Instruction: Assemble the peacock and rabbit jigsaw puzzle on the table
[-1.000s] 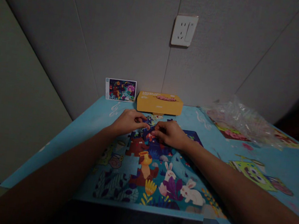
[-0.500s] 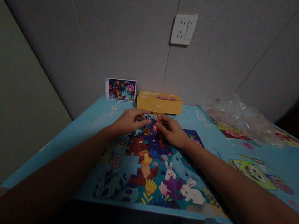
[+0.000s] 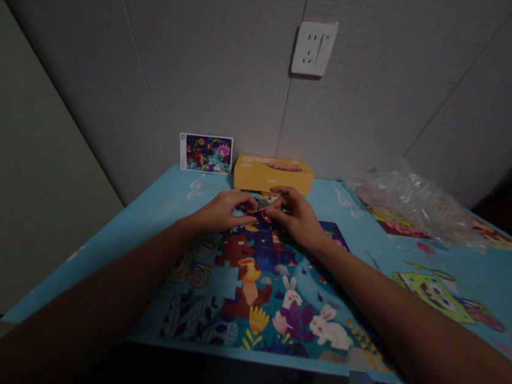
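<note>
A jigsaw puzzle [image 3: 254,290] with a bear, rabbits and flowers lies partly assembled on the blue table. Over its far part, my right hand [image 3: 297,218] pinches a dark jigsaw piece [image 3: 267,210] between thumb and fingers. The piece is tilted and shows nearly edge-on. My left hand [image 3: 221,211] is just left of it, thumb and fingers apart around its near corner; whether they touch it is hard to see. A gap at the puzzle's left shows the tabletop. Both hands hide some of the far pieces.
Behind the hands a yellow box [image 3: 273,178] stands against the wall, with a picture card [image 3: 205,153] upright to its left. Clear plastic wrapping [image 3: 425,208] lies over colourful sheets at the back right. The table's front edge [image 3: 255,357] runs close below the puzzle.
The piece has turned from facing me to nearly edge-on in my right hand. My left thumb and fingers have come off its face and spread a little.
</note>
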Available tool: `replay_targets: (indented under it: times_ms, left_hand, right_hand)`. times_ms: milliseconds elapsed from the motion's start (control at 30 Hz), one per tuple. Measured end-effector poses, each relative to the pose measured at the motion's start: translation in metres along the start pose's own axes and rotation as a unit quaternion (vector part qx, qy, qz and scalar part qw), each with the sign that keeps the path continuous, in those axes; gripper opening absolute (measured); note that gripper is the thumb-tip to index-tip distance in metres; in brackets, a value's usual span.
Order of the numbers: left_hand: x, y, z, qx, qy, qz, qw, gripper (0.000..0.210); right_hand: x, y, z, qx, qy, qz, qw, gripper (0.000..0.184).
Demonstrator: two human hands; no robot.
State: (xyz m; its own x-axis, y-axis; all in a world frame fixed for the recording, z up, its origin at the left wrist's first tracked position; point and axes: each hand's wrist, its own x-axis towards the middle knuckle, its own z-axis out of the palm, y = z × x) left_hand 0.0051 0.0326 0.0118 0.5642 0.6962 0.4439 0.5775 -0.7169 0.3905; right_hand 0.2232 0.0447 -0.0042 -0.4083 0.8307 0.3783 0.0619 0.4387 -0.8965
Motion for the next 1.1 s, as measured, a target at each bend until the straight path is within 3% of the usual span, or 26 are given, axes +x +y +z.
replay_targets:
  times_ms: [133,367,500,567,733,933,1100]
  left_hand:
    - [-0.001,0.004,0.001,-0.03,-0.032,0.017,0.999,0.054]
    - [-0.002,-0.001,0.004,0.026,-0.031,-0.027,0.999,0.05]
    - [-0.001,-0.004,0.005,0.055,-0.022,-0.033,0.998,0.052]
    - [0.0,-0.004,0.005,0.057,-0.01,-0.03,0.998,0.048]
    - [0.001,-0.003,0.003,0.044,0.019,-0.02,0.999,0.011]
    - [0.003,-0.004,0.004,0.037,0.016,-0.01,0.999,0.011]
    - [0.002,-0.004,0.004,0.019,0.008,-0.013,1.0,0.009]
  right_hand:
    - [-0.001,-0.002,0.002,0.012,-0.02,0.018,1.0,0.051]
    - [-0.002,0.005,0.002,-0.008,-0.076,0.106,0.991,0.048]
    - [-0.001,0.006,0.001,-0.015,-0.04,0.103,0.994,0.054]
    - [-0.001,0.006,0.0,-0.026,-0.014,0.089,0.996,0.056]
    - [0.002,0.006,-0.003,-0.035,0.018,0.065,0.997,0.054]
    - [0.002,0.01,-0.005,-0.048,0.005,0.058,0.997,0.048]
    - [0.003,0.01,-0.006,-0.115,-0.04,0.037,0.992,0.029]
